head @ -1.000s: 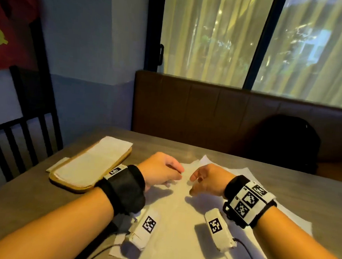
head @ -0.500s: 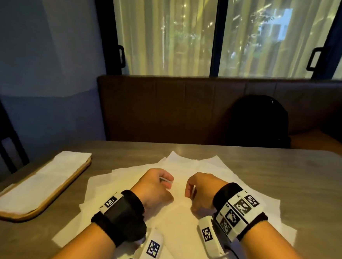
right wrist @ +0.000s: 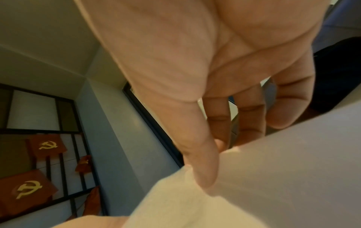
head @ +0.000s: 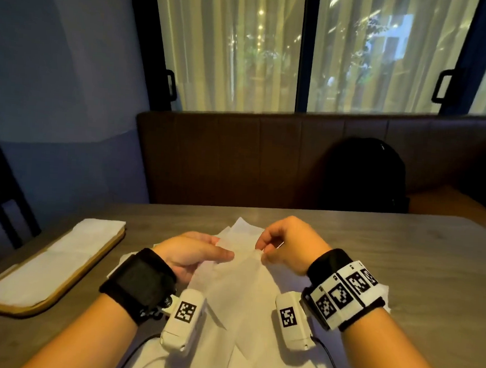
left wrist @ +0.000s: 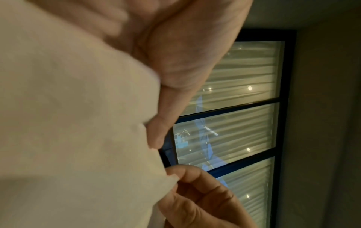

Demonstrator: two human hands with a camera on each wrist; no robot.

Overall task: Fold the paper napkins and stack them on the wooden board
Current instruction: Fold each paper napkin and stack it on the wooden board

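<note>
**Both hands lift a napkin edge over the pile**

Nearest, two forearms reach in from the bottom of the head view, each with a strapped wrist camera. Between them a loose pile of unfolded paper napkins (head: 224, 355) spreads over the grey table (head: 403, 252). Just above the pile, the top napkin (head: 238, 278) is raised at its far edge, held by both hands close together. The left hand (head: 193, 255) has its thumb laid over the sheet's edge with the fingers beneath it, so it grips the paper; the left wrist view shows the thumb tip pressed against the white sheet. The right hand (head: 286, 244) pinches the same edge between thumb and forefinger, the other fingers curled loosely behind; the right wrist view shows that pinch on a gathered corner. Corners of more napkins poke out beyond the hands.

Off to the left, well apart from the pile, lies the wooden board (head: 86, 273) with folded napkins (head: 55, 259) stacked on it. Farther back stand a brown bench backrest (head: 237, 160), a dark backpack (head: 363, 175) on the seat, and curtained windows (head: 231, 45).
</note>
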